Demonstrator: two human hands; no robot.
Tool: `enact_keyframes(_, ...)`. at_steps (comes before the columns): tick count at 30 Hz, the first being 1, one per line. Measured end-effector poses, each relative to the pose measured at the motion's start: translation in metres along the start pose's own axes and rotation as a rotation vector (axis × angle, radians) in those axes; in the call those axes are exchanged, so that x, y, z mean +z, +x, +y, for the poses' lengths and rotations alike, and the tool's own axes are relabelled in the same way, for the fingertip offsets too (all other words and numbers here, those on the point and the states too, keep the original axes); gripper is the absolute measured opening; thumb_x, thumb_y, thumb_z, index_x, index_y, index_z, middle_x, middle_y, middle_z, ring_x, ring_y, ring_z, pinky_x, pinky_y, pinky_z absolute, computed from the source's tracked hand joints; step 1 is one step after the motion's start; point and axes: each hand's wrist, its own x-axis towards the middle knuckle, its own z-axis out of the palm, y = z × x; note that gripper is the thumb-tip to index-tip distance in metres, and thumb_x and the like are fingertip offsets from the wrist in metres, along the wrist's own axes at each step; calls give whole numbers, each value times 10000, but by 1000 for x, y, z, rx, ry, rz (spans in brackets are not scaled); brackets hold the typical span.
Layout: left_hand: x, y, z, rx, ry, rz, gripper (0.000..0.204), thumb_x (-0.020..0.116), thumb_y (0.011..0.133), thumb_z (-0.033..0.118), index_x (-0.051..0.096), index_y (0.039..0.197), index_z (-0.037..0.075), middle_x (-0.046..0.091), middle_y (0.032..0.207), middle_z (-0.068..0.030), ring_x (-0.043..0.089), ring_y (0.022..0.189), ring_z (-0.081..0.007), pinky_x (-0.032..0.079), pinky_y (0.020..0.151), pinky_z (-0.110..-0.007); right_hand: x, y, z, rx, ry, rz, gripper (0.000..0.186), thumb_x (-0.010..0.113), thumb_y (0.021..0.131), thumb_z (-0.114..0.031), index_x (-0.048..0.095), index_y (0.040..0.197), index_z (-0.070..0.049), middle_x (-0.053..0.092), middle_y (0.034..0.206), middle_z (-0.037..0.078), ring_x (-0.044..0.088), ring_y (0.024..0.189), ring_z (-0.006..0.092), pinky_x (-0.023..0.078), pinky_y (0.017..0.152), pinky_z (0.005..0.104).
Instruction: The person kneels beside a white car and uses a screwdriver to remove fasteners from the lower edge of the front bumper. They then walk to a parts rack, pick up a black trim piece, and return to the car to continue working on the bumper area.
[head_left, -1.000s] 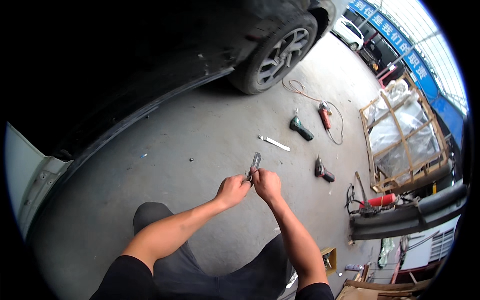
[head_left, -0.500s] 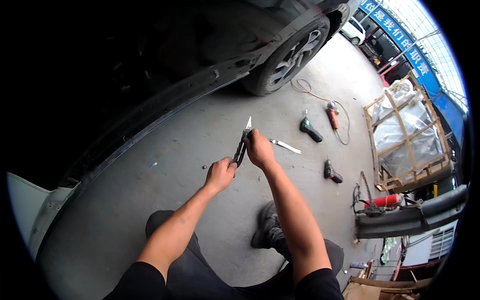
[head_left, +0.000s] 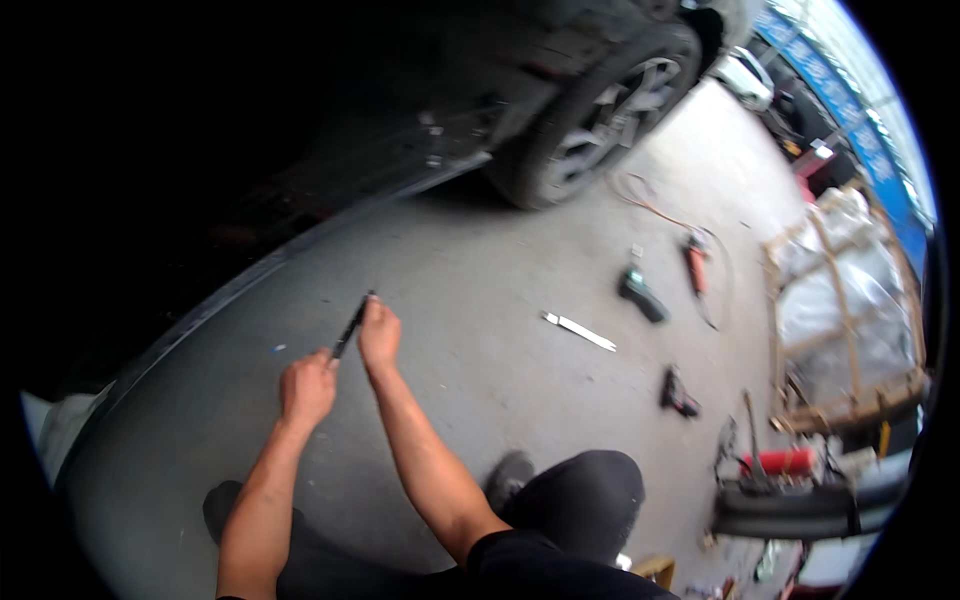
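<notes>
A dark-handled knife (head_left: 350, 328) slants between my two hands, over the floor beside the car. My left hand (head_left: 308, 388) is closed around its lower end. At its upper end my right hand (head_left: 380, 335) grips with fingers wrapped and the thumb up. No blade can be made out now; motion blurs the picture. A flat silver pry tool (head_left: 580, 331) with a notched end lies on the floor to the right of my hands.
The dark car's wheel (head_left: 610, 125) and sill run along the left. Right of the pry tool lie a green power tool (head_left: 642, 295), a red grinder (head_left: 697, 265) with a cord, and a small drill (head_left: 680, 392). Farther right are a wooden crate (head_left: 845, 300) and a black bumper (head_left: 785, 512).
Both hands have moved left with the knife, toward the car's sill. The bright pointed blade seen before no longer shows. My view has shifted and my legs have changed position.
</notes>
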Motion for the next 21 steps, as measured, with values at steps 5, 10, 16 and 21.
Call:
enact_keyframes(5,29,34,28,-180,-28,-39,203,574,860,218,587,834,17,606,746,-237,581,738,-453,450,627,-522,4,50,9,-27,285,151,409,443,971,-351,530,825,20,564,654,130,550,569,281,449,576,407)
enact_keyframes(10,56,61,47,-302,-38,-180,200,573,869,231,617,853,36,625,694,-173,635,688,-351,479,628,-426,-34,105,-28,325,1105,-286,396,401,987,-383,514,825,-40,539,661,61,539,541,162,475,496,300)
enact_keyframes(16,26,133,118,-311,186,-286,166,576,882,161,636,865,6,678,733,-96,606,616,-150,469,601,-316,-77,149,-51,310,1329,-246,492,301,1004,-427,508,976,18,575,800,118,585,598,181,524,538,325)
enact_keyframes(21,45,172,133,-294,127,-173,168,577,883,157,631,845,3,664,705,-90,559,549,-129,446,552,-302,-83,169,-54,376,1439,-273,398,342,1004,-381,508,946,-24,575,779,94,584,613,170,513,545,311)
